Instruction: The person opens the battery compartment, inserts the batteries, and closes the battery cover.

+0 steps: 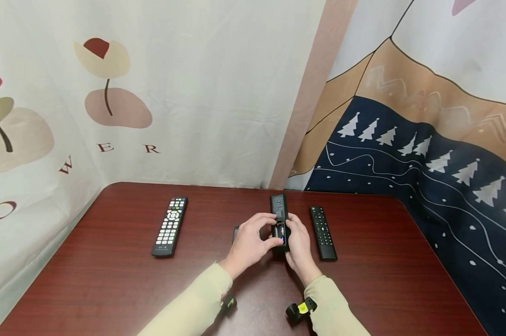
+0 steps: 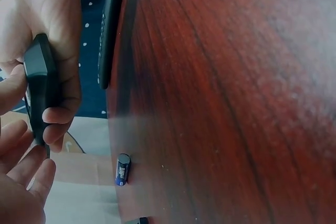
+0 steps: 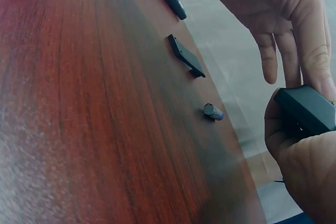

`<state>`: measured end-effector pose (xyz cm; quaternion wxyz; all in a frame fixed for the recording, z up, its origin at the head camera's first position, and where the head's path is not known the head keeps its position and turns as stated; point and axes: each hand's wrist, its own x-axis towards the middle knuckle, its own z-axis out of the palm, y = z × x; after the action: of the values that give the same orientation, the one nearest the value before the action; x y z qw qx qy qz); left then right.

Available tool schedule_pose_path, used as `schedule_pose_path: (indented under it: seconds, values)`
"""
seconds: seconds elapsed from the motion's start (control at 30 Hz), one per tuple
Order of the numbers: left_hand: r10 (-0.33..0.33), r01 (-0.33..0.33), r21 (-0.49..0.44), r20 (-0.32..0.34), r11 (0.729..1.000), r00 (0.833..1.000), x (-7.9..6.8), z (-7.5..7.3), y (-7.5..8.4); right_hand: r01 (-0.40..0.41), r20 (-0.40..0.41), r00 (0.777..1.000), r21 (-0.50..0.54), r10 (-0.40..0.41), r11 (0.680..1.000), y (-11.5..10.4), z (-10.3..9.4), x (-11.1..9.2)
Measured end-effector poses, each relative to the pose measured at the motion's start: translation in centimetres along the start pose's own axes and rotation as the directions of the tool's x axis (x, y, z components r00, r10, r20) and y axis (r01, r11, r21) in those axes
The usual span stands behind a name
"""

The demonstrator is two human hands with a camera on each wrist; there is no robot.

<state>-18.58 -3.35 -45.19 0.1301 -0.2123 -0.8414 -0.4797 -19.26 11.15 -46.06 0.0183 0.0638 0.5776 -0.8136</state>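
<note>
A black remote control (image 1: 279,205) is held above the table, its back facing up and its battery compartment uncovered. My right hand (image 1: 300,243) grips it along the right side and lower end. My left hand (image 1: 248,240) spans the compartment, thumb low and index finger high, around a battery (image 1: 280,232) inside. Fingers partly hide that battery, so how far it is seated cannot be told. On the table below, a loose blue battery (image 2: 123,170) lies near a black battery cover (image 3: 186,57); the left hand mostly blocks the cover in the head view.
To the left lies a black remote with white buttons (image 1: 170,227). Another slim black remote (image 1: 323,233) rests just right of my right hand. The brown table (image 1: 110,280) meets printed curtains (image 1: 202,93) at its far edge.
</note>
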Motion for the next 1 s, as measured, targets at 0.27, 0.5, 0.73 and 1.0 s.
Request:
schedule_pose_path:
  seconds: [0.27,0.5,0.73,1.0]
  values:
    - [-0.01,0.01,0.014,-0.004,1.0,1.0,0.13,0.08,0.04,0.022,0.031,0.999,0.002,-0.022,1.0,-0.09,0.04,-0.2]
    - [-0.024,0.024,0.006,0.005,1.0,1.0,0.26,0.04,0.16,0.024,0.037,0.999,0.001,-0.024,1.0,-0.02,0.09,-0.17]
    - [-0.052,0.052,-0.005,0.008,0.999,0.999,0.48,0.07,0.28,0.045,0.036,0.998,-0.019,-0.045,0.999,0.11,0.22,-0.23]
    - [-0.086,0.086,0.043,-0.006,0.995,0.996,0.72,-0.03,0.63,0.075,0.054,0.996,-0.043,-0.073,0.996,0.34,0.41,-0.43]
